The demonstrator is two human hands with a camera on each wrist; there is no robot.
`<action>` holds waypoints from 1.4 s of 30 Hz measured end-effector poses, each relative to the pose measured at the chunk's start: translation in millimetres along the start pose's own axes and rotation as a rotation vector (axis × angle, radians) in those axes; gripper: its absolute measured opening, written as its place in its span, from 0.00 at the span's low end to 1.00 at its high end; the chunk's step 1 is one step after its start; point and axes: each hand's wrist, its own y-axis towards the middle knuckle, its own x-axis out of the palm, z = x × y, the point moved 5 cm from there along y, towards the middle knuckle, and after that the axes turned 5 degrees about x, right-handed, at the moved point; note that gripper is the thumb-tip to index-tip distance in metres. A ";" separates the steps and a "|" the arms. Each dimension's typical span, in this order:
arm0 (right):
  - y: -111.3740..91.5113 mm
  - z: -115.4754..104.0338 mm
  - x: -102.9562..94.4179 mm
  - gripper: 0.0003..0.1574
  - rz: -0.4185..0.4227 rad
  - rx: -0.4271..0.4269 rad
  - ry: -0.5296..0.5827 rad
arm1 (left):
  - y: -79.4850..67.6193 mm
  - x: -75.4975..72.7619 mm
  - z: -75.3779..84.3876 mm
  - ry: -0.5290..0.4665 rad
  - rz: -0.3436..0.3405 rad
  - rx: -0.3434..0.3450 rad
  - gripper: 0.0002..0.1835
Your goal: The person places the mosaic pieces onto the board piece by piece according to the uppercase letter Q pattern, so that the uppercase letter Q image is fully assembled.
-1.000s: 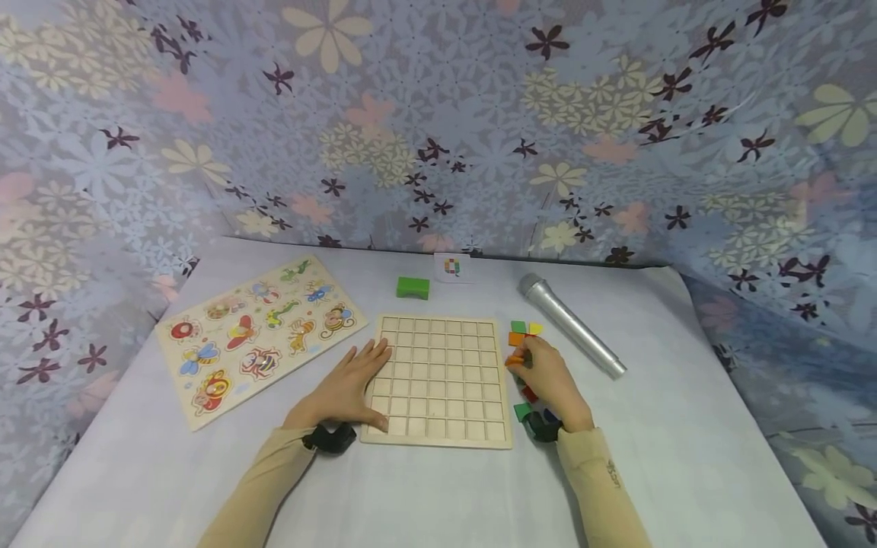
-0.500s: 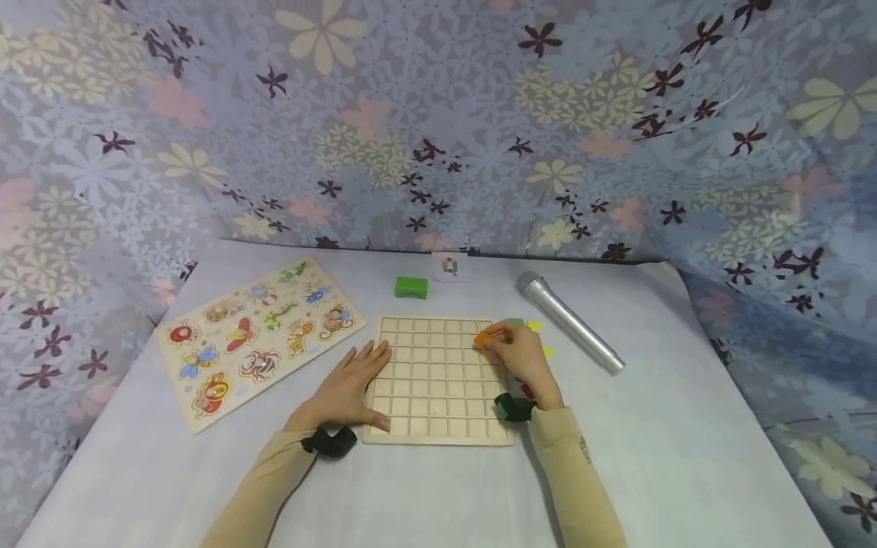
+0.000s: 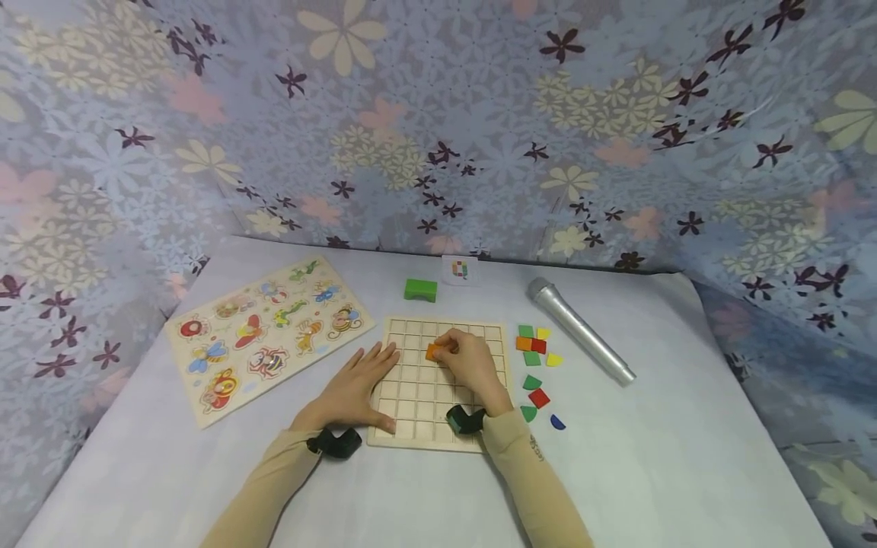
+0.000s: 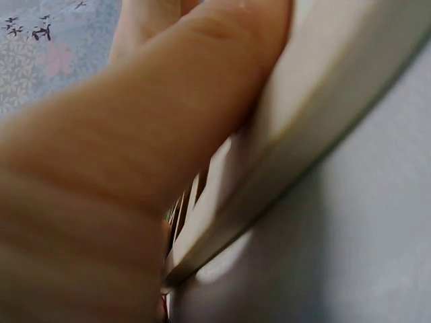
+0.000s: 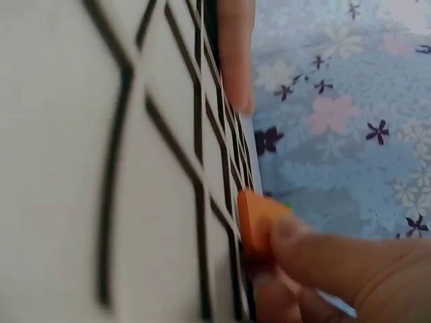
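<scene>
The right hand pinches an orange block, the spread left hand touching a square, pale wooden grid board.

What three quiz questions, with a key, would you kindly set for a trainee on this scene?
1. What colour is the piece in the right grip: a) blue, b) orange, c) yellow?
2. True or false: the bug puzzle lies to the left of the silver microphone.
3. Fill the blank: the left grip, spread out, lies partly over the edge of the ____.

Key: 1. b; 2. true; 3. gridded board.
</scene>
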 end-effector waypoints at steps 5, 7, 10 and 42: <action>-3.0 -2.7 9.3 0.04 -0.010 -0.019 -0.057 | -0.8 0.2 0.0 -0.008 0.003 -0.004 0.68; -3.4 -3.3 11.9 0.04 -0.029 -0.021 -0.074 | -0.7 0.4 -0.1 -0.007 0.006 -0.001 0.68; -3.5 -2.9 11.2 0.05 -0.066 -0.031 -0.037 | -0.8 0.8 -0.4 0.001 0.008 0.000 0.68; -9.3 106.7 -98.6 0.28 0.222 0.342 -0.179 | -2.2 -2.9 4.4 0.005 0.040 0.026 0.67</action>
